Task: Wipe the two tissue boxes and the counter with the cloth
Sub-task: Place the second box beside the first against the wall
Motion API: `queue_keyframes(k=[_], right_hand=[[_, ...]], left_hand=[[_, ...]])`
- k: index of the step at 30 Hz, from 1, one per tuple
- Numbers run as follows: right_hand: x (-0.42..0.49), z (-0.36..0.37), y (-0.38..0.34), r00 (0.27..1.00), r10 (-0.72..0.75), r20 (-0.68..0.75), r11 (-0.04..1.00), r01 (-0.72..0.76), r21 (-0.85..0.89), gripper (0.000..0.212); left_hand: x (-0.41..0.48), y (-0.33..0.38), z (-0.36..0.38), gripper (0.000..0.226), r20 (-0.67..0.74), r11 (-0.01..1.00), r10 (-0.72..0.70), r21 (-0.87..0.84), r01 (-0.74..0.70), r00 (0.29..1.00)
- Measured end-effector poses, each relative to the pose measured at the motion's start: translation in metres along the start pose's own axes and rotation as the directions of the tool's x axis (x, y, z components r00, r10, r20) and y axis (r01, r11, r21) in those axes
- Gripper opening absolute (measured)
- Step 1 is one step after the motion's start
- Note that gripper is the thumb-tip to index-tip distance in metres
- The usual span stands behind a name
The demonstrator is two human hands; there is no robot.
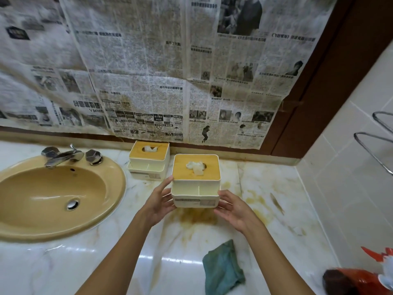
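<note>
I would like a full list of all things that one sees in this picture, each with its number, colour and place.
counter: 1, white marble with yellow-brown stains, across the lower view.
sink: 1, tan, set in the counter at left.
tap: 1, chrome, behind the sink bowl.
tissue boxes: 2, cream with wood-coloured lids; near box held at centre, far box behind it.
cloth: 1, teal, crumpled on the counter's front.
newspaper sheets: several, grey-white, across the back.
rails: 2, chrome, at right.
red and white object: 1, lower right corner; unclear what it is.
left grip: 1, bare hand, holds the near box's left side.
right grip: 1, bare hand, holds its right side.
</note>
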State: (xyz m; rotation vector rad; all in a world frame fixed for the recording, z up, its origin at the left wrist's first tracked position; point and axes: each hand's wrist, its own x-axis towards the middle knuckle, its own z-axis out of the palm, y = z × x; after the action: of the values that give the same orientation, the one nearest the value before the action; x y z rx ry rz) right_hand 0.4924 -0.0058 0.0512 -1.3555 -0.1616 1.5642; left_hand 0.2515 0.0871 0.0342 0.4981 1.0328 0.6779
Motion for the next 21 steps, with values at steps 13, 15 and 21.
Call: queue_keyframes(k=[13,15,21], right_hand=[[0.086,0.019,-0.018,0.993,0.065,-0.096,0.997,-0.07,-0.041,0.028],[0.098,0.026,-0.024,0.991,0.05,-0.121,0.995,-0.06,-0.078,0.027],[0.13,0.045,-0.031,0.99,0.041,-0.133,0.991,-0.057,-0.119,0.026]], left_hand=[[0.034,-0.021,0.005,0.046,-0.305,0.917,0.351,0.302,-0.259,0.886],[0.043,-0.019,0.007,0.048,-0.325,0.922,0.339,0.303,-0.243,0.883],[0.065,-0.013,0.006,0.054,-0.327,0.92,0.335,0.315,-0.233,0.883]])
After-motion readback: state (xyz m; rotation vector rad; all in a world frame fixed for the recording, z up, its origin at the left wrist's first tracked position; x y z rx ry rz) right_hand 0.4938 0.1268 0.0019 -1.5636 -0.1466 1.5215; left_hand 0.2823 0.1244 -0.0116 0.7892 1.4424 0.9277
